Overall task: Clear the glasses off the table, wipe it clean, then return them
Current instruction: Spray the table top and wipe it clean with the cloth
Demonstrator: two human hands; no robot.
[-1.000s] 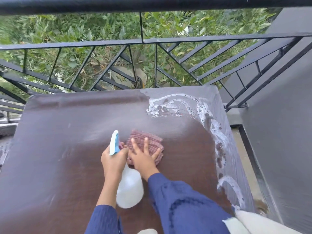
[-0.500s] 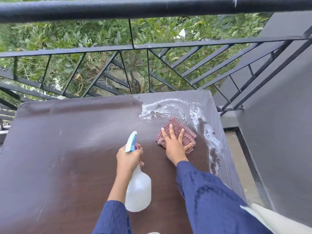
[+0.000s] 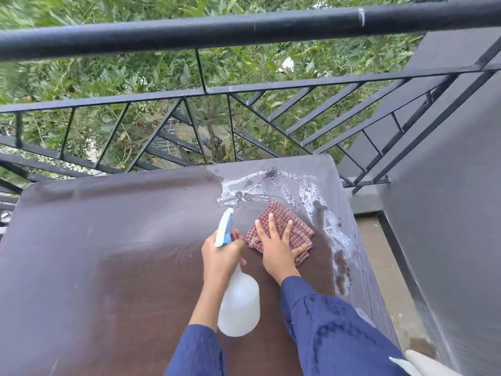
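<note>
A dark brown table [image 3: 113,256] fills the lower view. Soapy foam [image 3: 273,185] streaks its far right corner and right edge. My right hand [image 3: 276,248] presses flat, fingers spread, on a red checked cloth [image 3: 282,218] just below the foam. My left hand [image 3: 221,256] grips the neck of a white spray bottle [image 3: 238,302] with a blue trigger head [image 3: 224,226], held close beside the cloth. No glasses are in view.
A black metal railing [image 3: 244,28] runs behind the table, with green foliage beyond it. A grey wall [image 3: 447,213] stands on the right, with a narrow strip of floor [image 3: 387,280] between it and the table.
My right hand has slid the cloth from the table's middle toward the far right, up to the foam. The left hand with the bottle followed to the right.
</note>
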